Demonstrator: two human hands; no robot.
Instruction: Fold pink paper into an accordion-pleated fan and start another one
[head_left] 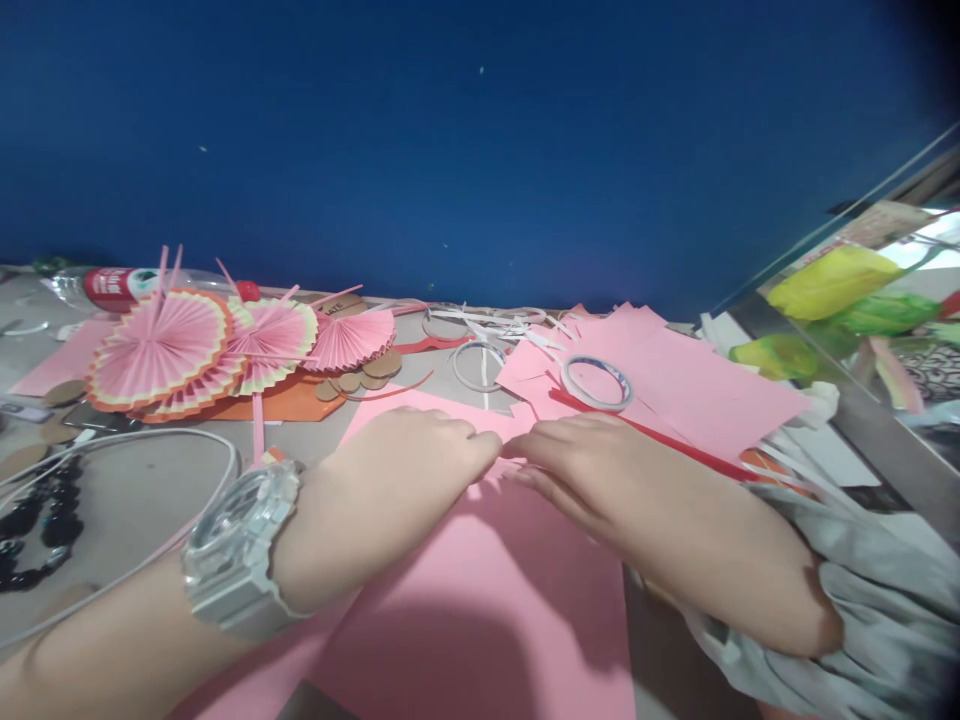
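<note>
A large pink sheet of paper (480, 620) lies in front of me, running off the bottom of the view. My left hand (420, 450), with a clear grey watch (244, 545) on the wrist, is closed at the sheet's upper part, its thumb toward the middle. Opposite it, my right hand (566, 455) has its fingers together and bent down on the same paper. The fingertips of the two hands almost meet. Both hands seem to grip the paper, though most left fingertips are hidden. More pink paper (427, 400) shows just beyond my hands.
Pleated pink paper fans (161, 350) lie at the left by a plastic bottle (120, 287) and brown discs (382, 365). Rolls of tape (598, 383) and stacked pink sheets (675, 370) are at the right. A white cable (225, 450) loops at left. A blue partition (480, 150) stands behind.
</note>
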